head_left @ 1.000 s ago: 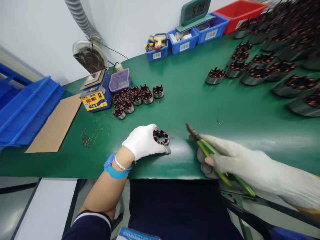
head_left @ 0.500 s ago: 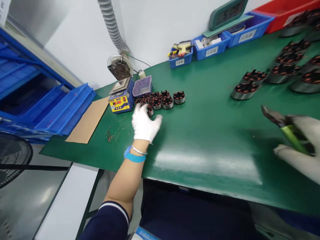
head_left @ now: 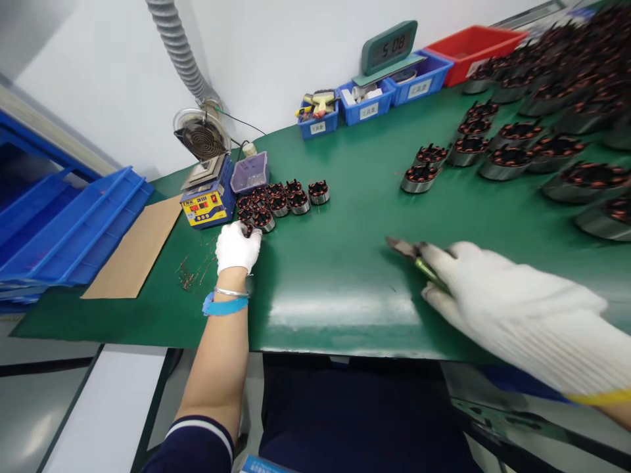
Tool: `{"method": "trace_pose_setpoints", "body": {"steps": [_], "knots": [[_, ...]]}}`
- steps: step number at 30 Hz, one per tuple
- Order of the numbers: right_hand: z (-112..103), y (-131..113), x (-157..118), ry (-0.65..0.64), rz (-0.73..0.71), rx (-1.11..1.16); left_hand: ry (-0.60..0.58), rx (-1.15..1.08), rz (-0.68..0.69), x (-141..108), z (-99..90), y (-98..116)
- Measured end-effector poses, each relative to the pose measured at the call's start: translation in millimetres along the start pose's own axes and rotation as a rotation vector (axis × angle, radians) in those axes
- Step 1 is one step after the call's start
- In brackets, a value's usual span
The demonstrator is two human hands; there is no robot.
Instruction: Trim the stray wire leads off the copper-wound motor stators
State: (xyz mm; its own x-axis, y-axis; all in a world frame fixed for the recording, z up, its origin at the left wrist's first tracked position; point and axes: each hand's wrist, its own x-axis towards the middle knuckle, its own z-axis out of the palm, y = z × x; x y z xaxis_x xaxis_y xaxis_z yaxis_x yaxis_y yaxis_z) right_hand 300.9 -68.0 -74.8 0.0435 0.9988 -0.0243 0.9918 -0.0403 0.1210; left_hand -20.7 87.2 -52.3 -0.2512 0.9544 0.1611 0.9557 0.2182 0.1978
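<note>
My left hand (head_left: pixel 237 248), in a white glove, has its fingers curled round a wound metal core at the near edge of a small cluster of copper-wound cores (head_left: pixel 279 203). The held core is mostly hidden by the glove. At the right, my right hand (head_left: pixel 463 276), also gloved, grips green-handled cutters (head_left: pixel 428 270), their dark jaws pointing left above the green table. Beside the cluster's right end, one core (head_left: pixel 318 192) stands slightly apart. Cut bits of copper wire (head_left: pixel 187 277) lie left of my left hand.
Behind the cluster are a purple tray (head_left: pixel 250 173) and a blue-yellow device (head_left: pixel 207 205). Many more cores (head_left: pixel 510 157) fill the right side. Blue bins (head_left: pixel 319 126), a red bin (head_left: pixel 476 49) and a clock (head_left: pixel 389 47) line the back. Cardboard (head_left: pixel 135 253) lies left.
My left hand has gone from spread fingers over the cluster to curled fingers at a core on its near edge. My right hand has moved left with the cutters. The view has shifted right.
</note>
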Motion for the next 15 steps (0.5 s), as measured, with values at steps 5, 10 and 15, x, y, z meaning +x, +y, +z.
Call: {"method": "trace_pose_setpoints", "body": {"steps": [5,10,15], "knots": [[-11,30,15,-0.049,0.142,-0.221,0.290,-0.216,0.131,-24,-8.0,12],[16,11,4,0.267,-0.275,0.009,0.387,-0.523,0.348,-40,1.5,26],[37,-78,-4,0.291,-0.639,0.401,0.539,-0.798,0.412,-30,12.9,22]]}}
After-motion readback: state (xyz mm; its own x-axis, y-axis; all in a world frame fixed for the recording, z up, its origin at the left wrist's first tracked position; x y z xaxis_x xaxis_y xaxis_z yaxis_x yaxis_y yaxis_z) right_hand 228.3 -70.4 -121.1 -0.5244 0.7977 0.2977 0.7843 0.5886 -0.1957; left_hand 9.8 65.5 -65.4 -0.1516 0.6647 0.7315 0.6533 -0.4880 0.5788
